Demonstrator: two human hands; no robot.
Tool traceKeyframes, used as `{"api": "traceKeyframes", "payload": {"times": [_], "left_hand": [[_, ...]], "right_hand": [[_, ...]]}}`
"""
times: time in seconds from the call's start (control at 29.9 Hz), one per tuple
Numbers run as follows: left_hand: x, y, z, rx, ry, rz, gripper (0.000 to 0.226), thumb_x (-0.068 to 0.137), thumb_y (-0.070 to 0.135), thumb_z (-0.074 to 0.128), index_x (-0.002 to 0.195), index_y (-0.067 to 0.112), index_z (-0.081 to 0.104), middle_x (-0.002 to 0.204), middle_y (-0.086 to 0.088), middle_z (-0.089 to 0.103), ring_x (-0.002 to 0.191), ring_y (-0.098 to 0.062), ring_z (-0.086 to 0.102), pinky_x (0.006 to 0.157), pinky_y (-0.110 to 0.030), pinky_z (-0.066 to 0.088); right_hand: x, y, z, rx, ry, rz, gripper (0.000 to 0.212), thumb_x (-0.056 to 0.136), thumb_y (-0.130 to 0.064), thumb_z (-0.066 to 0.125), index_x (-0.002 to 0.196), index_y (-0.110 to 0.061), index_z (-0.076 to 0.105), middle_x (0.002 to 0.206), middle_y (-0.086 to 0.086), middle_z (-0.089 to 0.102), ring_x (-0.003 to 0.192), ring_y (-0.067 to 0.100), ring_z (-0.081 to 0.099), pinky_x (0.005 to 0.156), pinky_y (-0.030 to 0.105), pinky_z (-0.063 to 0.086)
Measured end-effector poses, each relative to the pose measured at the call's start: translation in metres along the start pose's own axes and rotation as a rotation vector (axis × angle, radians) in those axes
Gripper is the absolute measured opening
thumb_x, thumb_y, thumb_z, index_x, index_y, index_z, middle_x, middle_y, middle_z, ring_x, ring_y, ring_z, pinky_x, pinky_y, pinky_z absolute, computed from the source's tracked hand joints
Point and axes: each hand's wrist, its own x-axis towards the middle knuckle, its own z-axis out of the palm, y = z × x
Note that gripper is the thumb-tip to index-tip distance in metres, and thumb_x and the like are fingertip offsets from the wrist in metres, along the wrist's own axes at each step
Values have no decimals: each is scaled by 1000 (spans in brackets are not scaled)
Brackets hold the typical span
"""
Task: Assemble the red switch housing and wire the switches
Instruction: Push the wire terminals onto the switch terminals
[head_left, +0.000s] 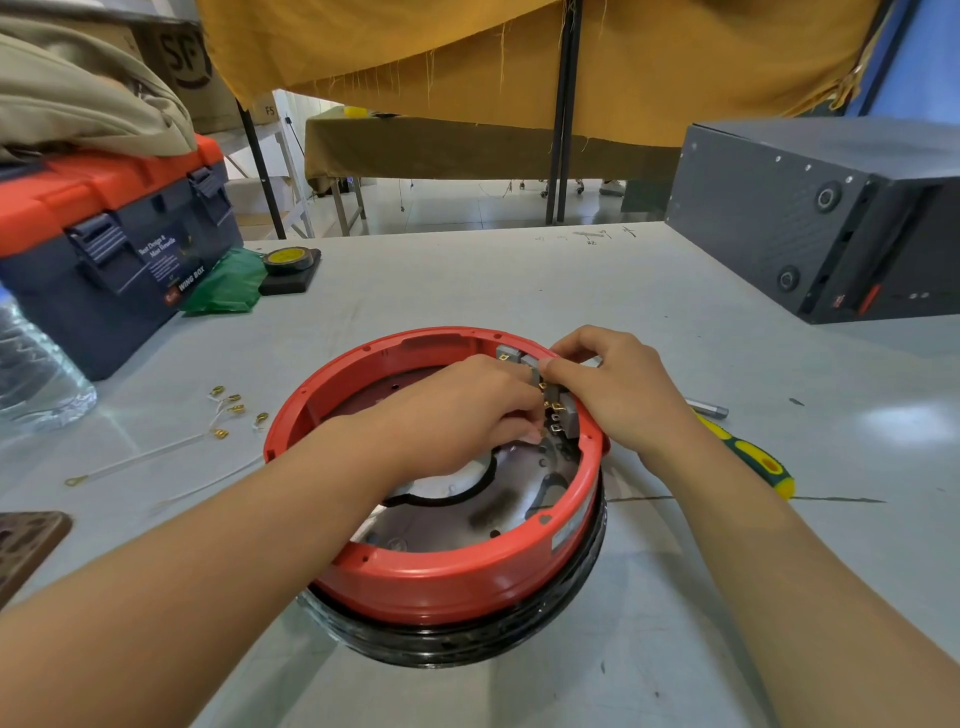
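Table (597, 291): grey worktop bearing every item below.

Case (810, 218): dark metal box at 2 o'clock, well apart from the work.

Toolbox (104, 244): blue body, orange lid, latched, at 10 o'clock; beige cloth (78, 98) heaped on the lid.

Housing (441, 577): red ring at centre, directly before the person, seated on a black base (457, 644); open side up, presumably so that the inner wall could be reached from above.

Bottle (36, 374): clear plastic, at 9 o'clock by the toolbox.

Left hand (462, 410): reached down inside the ring, fingers curled toward the switches at 2 o'clock of the rim; what it pinched, if anything, could not be told (fingertips hidden among the terminals).

Right hand (618, 389): draped over the rim from outside at the same spot, fingers curled onto the switch bank, judged to brace it against the left hand's push.

Screwdriver (748, 457): green and yellow handle, at 3 o'clock just beside the right wrist, laid within easy reach.

Tape (288, 260): yellow-cored roll on a black block, at 11 o'clock.

Wires (171, 447): pale leads with brass lugs, loose at 9 o'clock of the ring, seemingly awaiting fitting.

Switches (563, 410): small grey blocks with brass tabs, lined along the inner wall.
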Motion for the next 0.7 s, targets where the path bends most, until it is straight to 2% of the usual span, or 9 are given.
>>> {"api": "traceKeyframes", "payload": {"times": [0.1, 0.27, 0.43, 0.53, 0.7], "left_hand": [[0, 0, 1, 31, -6, 16, 12, 92, 13, 59, 92, 6, 68, 85, 7, 45, 76, -4, 37, 70, -15, 25], [0, 1, 3, 64, -11, -20, 13, 93, 15, 55, 89, 6, 64, 83, 4, 49, 82, -17, 50, 71, -24, 33], [0, 4, 5, 40, 13, -71, 15, 92, 16, 55, 88, 4, 64, 81, 0, 54, 80, -20, 52, 72, -29, 37], [2, 6, 6, 32, 22, -89, 14, 91, 15, 55, 82, 5, 60, 78, -3, 55, 75, -22, 50, 72, -33, 39], [3, 9, 7, 36, 28, -119, 20, 90, 16, 55, 72, 17, 47, 69, 6, 41, 69, -15, 39, 67, -29, 33]], "right_hand": [[0, 0, 0, 1, 1, -3, 13, 83, -26, 65, 92, -17, 69, 89, -6, 63, 87, 13, 58, 71, 25, 42], [0, 1, 1, 4, 8, -5, 14, 83, -26, 65, 92, -16, 69, 89, -5, 64, 84, 12, 56, 68, 22, 44], [1, 1, 0, -3, 7, -13, 15, 83, -26, 65, 93, -16, 69, 90, -5, 64, 83, 10, 56, 68, 19, 43], [1, 1, 0, -6, 6, -13, 15, 83, -27, 65, 92, -16, 70, 90, -4, 65, 85, 12, 57, 69, 24, 44], [0, 0, 1, -3, 8, -8, 15, 83, -26, 65, 92, -15, 70, 89, -5, 64, 86, 13, 58, 72, 26, 44]]}}
